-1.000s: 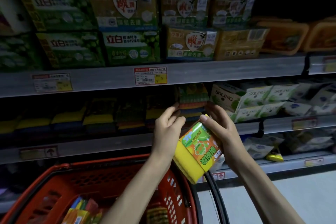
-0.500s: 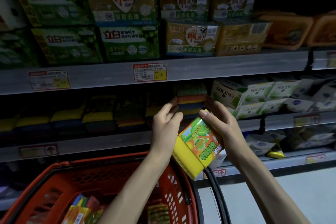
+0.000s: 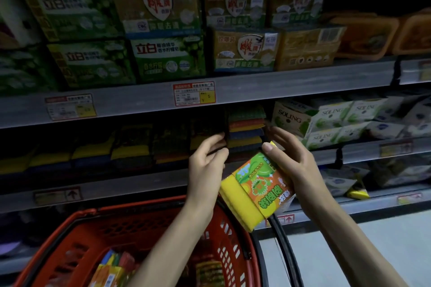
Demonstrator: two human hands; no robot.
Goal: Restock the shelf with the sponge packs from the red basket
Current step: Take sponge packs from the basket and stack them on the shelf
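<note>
While our right hand (image 3: pixel 295 165) grips the sponge pack (image 3: pixel 257 190), our left hand (image 3: pixel 206 165), fingers loosely spread, touches dark packs (image 3: pixel 207 133) crowding the shelf (image 3: pixel 116 185) beside stacked sponges (image 3: pixel 246 128).

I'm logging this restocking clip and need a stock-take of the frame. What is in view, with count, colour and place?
sponge pack in hand: one, yellow sponge with an orange and green label, held tilted above the basket's right rim
red basket: one, red, bottom left, several colourful packs inside
shelved sponge packs: a row, count unclear in the dark, multicoloured, middle shelf
green boxes: several, green, top shelf left
tan boxes: several, tan, top shelf centre
Soling packs: several, white and green, middle shelf right
price tags: several, red and yellow, shelf edges
left hand: one, open, reaching at the shelved packs
right hand: one, gripping the held pack
</note>
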